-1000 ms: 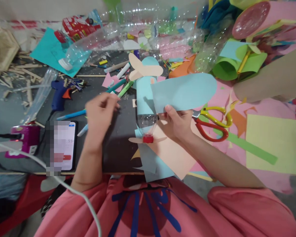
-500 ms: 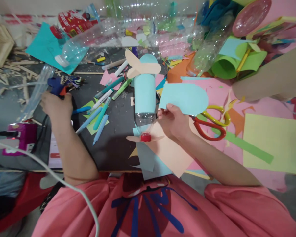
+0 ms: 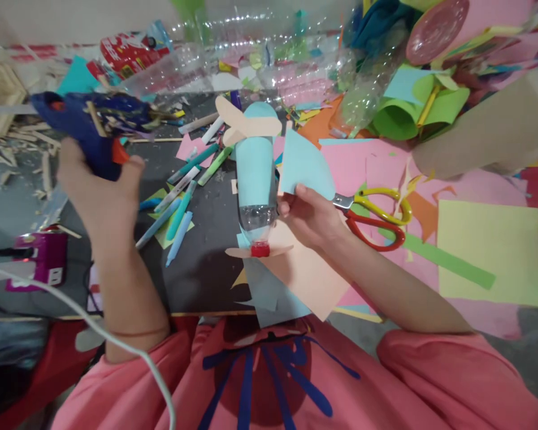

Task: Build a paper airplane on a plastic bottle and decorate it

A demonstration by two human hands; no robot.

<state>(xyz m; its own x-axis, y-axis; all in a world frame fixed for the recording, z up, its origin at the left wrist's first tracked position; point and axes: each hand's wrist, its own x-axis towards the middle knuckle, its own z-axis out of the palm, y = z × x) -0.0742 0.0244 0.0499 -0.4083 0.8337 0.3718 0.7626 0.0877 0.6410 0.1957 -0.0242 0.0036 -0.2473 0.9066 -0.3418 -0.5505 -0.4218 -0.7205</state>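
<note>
My left hand (image 3: 99, 197) is wrapped round the handle of a dark blue glue gun (image 3: 87, 128) with an orange trigger, held up off the table with its nozzle pointing right. Between the thumb and fingers of my right hand (image 3: 311, 215) is a light blue paper piece (image 3: 303, 164), rounded at one end and tilted. Just left of it lies a plastic bottle (image 3: 254, 170) wrapped in light blue paper, its red cap (image 3: 260, 248) towards me. Peach paper strips (image 3: 251, 126) cross its far end, and a thin peach strip sits at the cap.
Scissors (image 3: 376, 218) with yellow and red handles lie right of my right hand. Several markers (image 3: 179, 239) are scattered left of the bottle. A purple power adapter (image 3: 38, 260) stands at left, a white cable (image 3: 130, 346) crossing nearby. Clear bottles and paper scraps fill the back.
My left hand has lifted the glue gun off the table, up and towards me. The light blue paper in my right hand has tilted more upright.
</note>
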